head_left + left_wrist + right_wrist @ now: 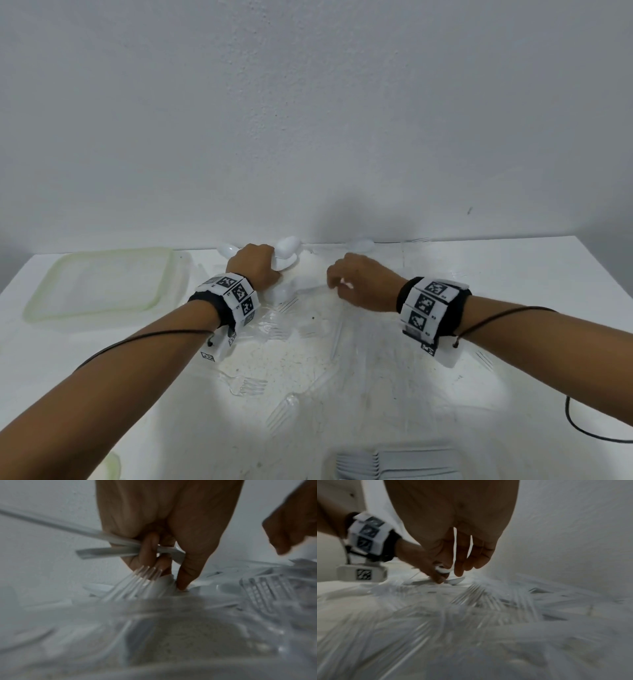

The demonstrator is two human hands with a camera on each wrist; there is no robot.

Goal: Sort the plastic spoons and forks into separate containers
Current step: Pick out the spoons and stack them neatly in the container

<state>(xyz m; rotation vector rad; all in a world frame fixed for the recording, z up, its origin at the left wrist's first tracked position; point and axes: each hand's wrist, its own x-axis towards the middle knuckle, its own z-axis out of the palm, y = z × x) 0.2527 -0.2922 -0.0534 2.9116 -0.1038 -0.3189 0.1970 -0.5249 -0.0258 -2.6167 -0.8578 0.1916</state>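
Note:
My left hand (255,266) grips a bunch of white plastic spoons (287,249) at the back of the table, their bowls sticking out past the knuckles. In the left wrist view the spoon handles (106,551) cross under my curled fingers, and my thumb (186,577) presses down onto the cutlery lying there. My right hand (358,281) hovers just to the right with fingers (465,559) hanging loose and nothing in them. Clear plastic forks (251,385) lie scattered over the table. A white spoon (456,580) lies under the left fingertips.
A shallow container with a green rim (44,291) sits at the left. A stack of forks (394,462) shows at the bottom edge, another green rim (111,467) at bottom left. One more spoon (359,245) lies by the wall. A black cable (582,425) curls at the right.

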